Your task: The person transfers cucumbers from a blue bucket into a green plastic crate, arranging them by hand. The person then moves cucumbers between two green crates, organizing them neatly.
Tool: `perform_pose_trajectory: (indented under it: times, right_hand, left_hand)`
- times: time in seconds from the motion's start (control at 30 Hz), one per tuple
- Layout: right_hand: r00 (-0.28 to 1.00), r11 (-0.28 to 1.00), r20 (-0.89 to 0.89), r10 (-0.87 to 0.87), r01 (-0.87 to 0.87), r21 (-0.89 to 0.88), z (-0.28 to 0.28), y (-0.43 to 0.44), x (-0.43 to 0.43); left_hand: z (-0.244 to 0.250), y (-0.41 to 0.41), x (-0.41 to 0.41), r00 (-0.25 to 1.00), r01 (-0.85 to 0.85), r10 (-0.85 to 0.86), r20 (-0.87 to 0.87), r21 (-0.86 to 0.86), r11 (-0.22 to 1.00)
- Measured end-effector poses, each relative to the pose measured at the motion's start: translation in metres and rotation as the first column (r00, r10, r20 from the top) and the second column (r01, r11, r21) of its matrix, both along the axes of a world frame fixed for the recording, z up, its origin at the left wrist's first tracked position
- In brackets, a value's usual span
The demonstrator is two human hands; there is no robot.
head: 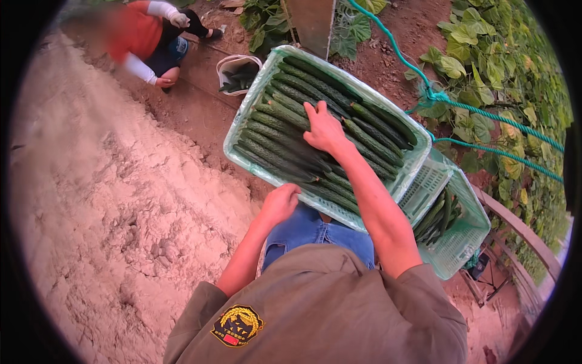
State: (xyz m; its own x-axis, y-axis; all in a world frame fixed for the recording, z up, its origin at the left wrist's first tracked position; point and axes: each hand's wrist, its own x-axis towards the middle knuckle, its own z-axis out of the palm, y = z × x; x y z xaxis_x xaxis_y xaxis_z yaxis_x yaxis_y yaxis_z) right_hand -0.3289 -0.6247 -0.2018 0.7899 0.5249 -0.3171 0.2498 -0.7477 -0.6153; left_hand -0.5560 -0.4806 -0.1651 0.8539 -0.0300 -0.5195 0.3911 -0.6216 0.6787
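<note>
Rows of long green cucumbers (277, 123) lie side by side in a green plastic crate (420, 157) lined with clear film. Over the middle of the rows is my right hand (325, 129), its fingers apart and their tips at the cucumbers; nothing is lifted in it. My left hand (281, 200) hovers at the near left rim of the crate with its fingers curled; whether it touches the rim or has the film between its fingers, I cannot tell. A second green crate (459, 245), partly under the first, holds a smaller heap of cucumbers (436, 218).
A person in a red top (136, 36) crouches at the upper left, near a white bucket (238, 59) of cucumbers. Teal ropes (491, 113) run across the right side before leafy vines (491, 68). A curved wooden rail (523, 227) stands at the lower right. Rough soil (127, 204) lies left.
</note>
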Motion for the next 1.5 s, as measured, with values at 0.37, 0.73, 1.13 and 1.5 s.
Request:
perform_pose_trajectory:
  times: [0.37,0.73,1.13,1.5]
  right_hand:
    - [0.991,0.999,0.132,0.017,-0.024,0.047,-0.032,0.030,0.014]
    - [0.982,0.994,0.181,-0.059,0.041,0.102,-0.054,0.004,0.061]
    - [0.989,0.974,0.136,-0.067,0.035,0.222,-0.043,-0.005,0.029]
    - [0.949,0.963,0.257,-0.181,0.119,0.242,-0.056,0.026,0.022]
  left_hand:
    - [-0.021,0.027,0.019,0.996,-0.087,0.088,0.004,-0.089,0.992]
    - [-0.021,0.033,0.074,0.995,-0.041,0.052,0.084,-0.127,0.991]
    - [-0.028,0.034,0.083,0.999,-0.033,0.032,-0.009,-0.134,0.990]
    - [-0.029,0.029,0.101,0.987,-0.148,0.153,0.056,-0.080,0.986]
